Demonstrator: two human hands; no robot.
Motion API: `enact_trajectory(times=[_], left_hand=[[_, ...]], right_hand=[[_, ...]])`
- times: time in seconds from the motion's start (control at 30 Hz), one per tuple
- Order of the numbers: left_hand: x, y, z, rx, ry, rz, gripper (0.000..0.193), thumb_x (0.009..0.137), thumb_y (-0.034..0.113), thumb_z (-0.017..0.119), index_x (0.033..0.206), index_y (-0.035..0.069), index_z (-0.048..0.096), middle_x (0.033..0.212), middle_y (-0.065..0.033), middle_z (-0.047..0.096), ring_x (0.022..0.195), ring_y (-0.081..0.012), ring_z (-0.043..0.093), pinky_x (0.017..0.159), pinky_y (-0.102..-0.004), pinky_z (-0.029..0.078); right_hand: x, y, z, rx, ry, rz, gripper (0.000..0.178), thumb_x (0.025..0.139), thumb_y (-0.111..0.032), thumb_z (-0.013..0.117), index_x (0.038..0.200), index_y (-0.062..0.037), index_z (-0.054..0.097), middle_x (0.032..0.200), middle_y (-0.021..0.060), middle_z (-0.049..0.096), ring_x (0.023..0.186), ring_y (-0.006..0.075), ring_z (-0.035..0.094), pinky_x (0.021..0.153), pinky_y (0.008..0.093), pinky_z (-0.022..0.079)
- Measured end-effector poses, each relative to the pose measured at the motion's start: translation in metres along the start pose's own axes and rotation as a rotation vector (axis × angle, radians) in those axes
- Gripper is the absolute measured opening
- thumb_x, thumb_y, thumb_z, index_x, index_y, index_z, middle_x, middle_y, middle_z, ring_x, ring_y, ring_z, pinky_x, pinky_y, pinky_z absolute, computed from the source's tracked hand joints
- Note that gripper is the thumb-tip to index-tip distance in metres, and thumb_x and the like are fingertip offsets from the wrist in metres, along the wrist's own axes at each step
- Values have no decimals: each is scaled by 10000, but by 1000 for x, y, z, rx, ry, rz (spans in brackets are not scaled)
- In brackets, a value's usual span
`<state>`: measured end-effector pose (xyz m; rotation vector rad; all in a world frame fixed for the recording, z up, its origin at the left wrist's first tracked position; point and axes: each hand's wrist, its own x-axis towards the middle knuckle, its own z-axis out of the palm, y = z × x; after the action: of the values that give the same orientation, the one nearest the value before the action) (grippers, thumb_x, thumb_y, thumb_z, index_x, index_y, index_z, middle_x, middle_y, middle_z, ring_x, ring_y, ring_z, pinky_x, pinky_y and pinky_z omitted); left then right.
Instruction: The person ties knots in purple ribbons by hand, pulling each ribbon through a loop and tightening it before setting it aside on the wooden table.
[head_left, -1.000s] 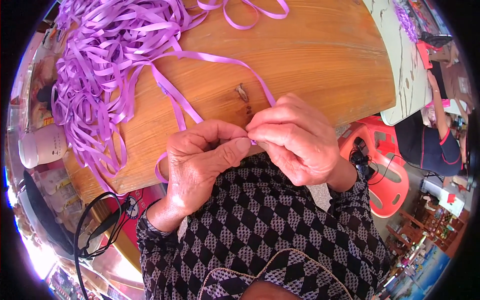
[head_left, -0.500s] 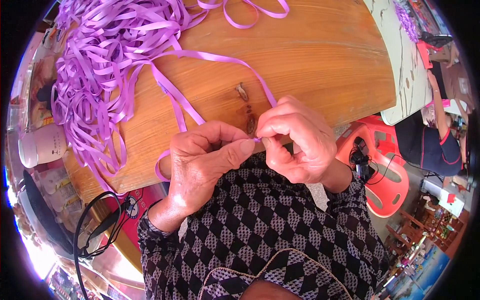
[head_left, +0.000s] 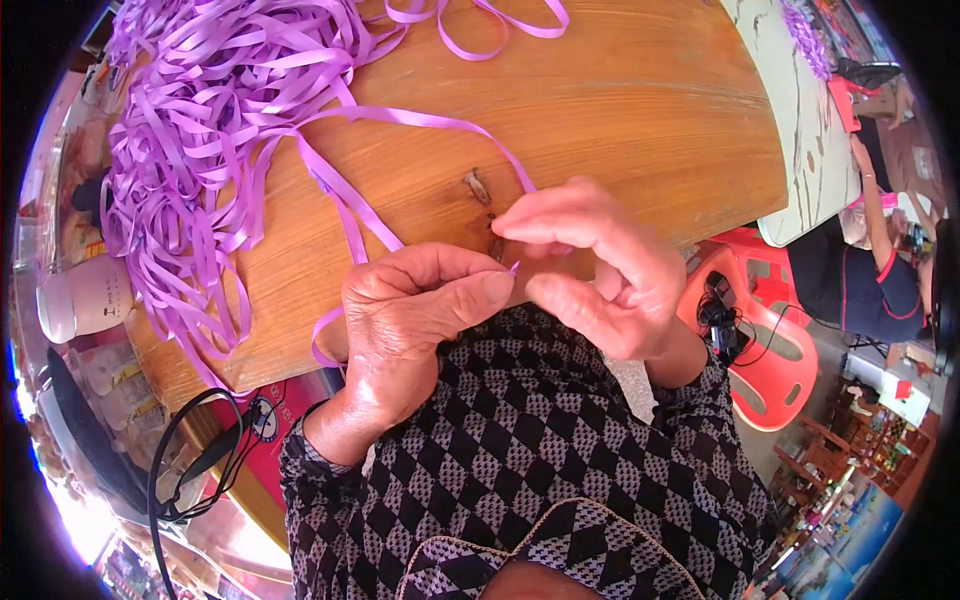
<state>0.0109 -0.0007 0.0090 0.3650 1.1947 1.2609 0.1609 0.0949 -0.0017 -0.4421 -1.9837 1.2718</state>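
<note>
Thumb and forefinger of my left hand [head_left: 405, 315] pinch a purple ribbon [head_left: 515, 268], and only its small tip shows past them. Just to the right, my right hand [head_left: 615, 275] has thumb and forefinger spread apart, with nothing visible between them. One ribbon strand [head_left: 430, 117] curves over the wooden table [head_left: 640, 120] and disappears behind the right hand. Another strand [head_left: 345, 190] runs down toward the left hand. A big tangled pile of purple ribbon [head_left: 210, 130] covers the table's left side.
A white marble-patterned table [head_left: 800, 130] adjoins on the right, near a coral plastic chair [head_left: 765, 370] with a black corded device [head_left: 722, 325] on it. A pale lidded container [head_left: 88, 298] and black cables [head_left: 190, 490] are at left. Another person's arm [head_left: 878, 230] shows far right.
My right hand's thumb and forefinger have parted and drawn away from the ribbon at my left fingertips. My left hand keeps its pinch.
</note>
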Motion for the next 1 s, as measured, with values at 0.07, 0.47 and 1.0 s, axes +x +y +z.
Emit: enact_trajectory(times=[0.07, 0.47, 1.0], left_hand=[[1, 1, 0, 25, -2, -6, 101, 764, 48, 679, 830, -24, 649, 707, -11, 619, 603, -28, 507, 532, -163, 390], [-4, 7, -8, 136, -19, 21, 66, 752, 30, 673, 784, -17, 638, 692, -12, 618, 599, -38, 515, 548, -165, 400], [-8, 5, -16, 218, 61, 157, 66, 746, 21, 677, 783, -17, 637, 702, -7, 616, 627, -42, 525, 579, -173, 416]], right_hand=[[4, 4, 1, 22, -27, -67, 298, 659, -15, 724, 921, 52, 597, 873, 129, 609, 707, 200, 547, 613, 286, 427], [3, 0, -3, 9, -132, -54, 178, 635, 85, 685, 758, 11, 581, 733, 82, 570, 609, 180, 502, 521, 277, 374], [-3, -3, -6, 121, -133, 216, 250, 713, -5, 692, 940, 35, 592, 940, 126, 587, 772, 175, 547, 667, 258, 436]])
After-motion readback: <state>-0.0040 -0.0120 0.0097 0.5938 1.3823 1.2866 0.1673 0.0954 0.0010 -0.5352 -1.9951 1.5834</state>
